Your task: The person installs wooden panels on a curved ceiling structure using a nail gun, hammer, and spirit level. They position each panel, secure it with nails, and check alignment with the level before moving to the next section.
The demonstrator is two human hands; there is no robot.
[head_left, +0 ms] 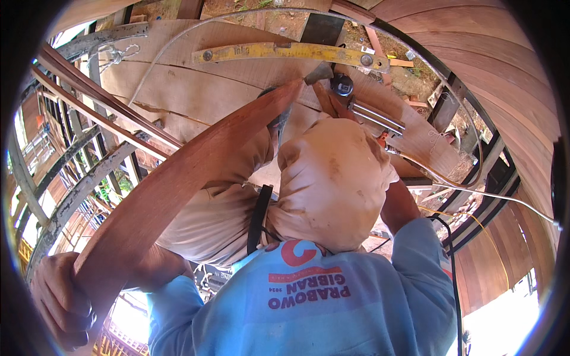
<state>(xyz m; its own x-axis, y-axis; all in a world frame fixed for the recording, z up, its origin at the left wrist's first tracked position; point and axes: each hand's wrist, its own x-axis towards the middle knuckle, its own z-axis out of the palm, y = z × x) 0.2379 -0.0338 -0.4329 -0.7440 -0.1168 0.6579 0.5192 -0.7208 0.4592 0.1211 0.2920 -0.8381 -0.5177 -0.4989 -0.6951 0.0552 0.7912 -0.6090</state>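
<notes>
My left hand (59, 302) is at the lower left, shut on the edge of a long curved reddish plank (178, 178). The plank runs up and right to a tip (291, 89) beside a grey metal tool head (319, 73). My right forearm (399, 206) comes out of a light blue sleeve and passes behind a cream cloth wrap (332, 178) hanging below the camera. The cloth hides most of my right hand. Just beyond it lie a black round tool part (342, 85) and chrome bars (375, 116).
A yellow spirit level (285, 52) lies across pale wood planking (196, 89). A white cable (510, 199) loops over the planking and off to the right. Curved reddish boards (504, 71) form a wall on the right. Grey metal frames and rails (77, 178) stand at the left.
</notes>
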